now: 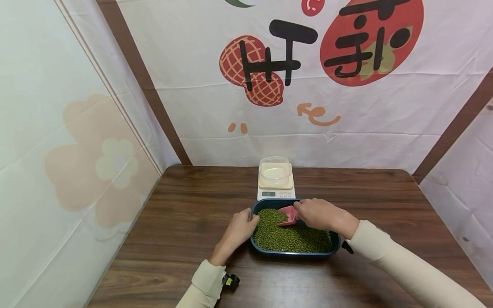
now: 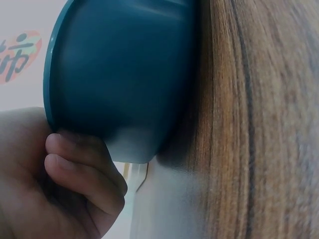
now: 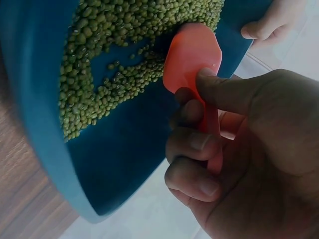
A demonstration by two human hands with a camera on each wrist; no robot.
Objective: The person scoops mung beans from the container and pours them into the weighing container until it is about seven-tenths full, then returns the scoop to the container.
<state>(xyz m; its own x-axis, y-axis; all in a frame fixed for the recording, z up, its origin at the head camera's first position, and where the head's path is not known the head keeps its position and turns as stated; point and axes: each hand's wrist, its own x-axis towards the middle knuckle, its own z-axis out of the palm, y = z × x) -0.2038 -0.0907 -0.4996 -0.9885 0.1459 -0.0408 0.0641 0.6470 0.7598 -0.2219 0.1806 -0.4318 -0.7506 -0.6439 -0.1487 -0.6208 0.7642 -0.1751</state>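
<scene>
A blue plastic basin (image 1: 292,253) on the table holds a layer of green mung beans (image 1: 285,239). My left hand (image 1: 239,226) grips its left rim, thumb over the edge; in the left wrist view the curled fingers (image 2: 82,172) lie against the outer wall. My right hand (image 1: 321,214) holds a pink scoop (image 1: 289,215) by the handle, thumb along its top. The scoop's bowl (image 3: 192,55) is down among the beans towards the basin's left side. In the right wrist view, part of the basin floor shows bare beside the beans.
Just behind the basin stands a white kitchen scale (image 1: 276,193) with a clear plastic container (image 1: 275,171) on its platform. The brown wooden table (image 1: 192,214) runs back to a printed cloth wall (image 1: 200,107). Another cloth wall (image 1: 34,171) borders the left side.
</scene>
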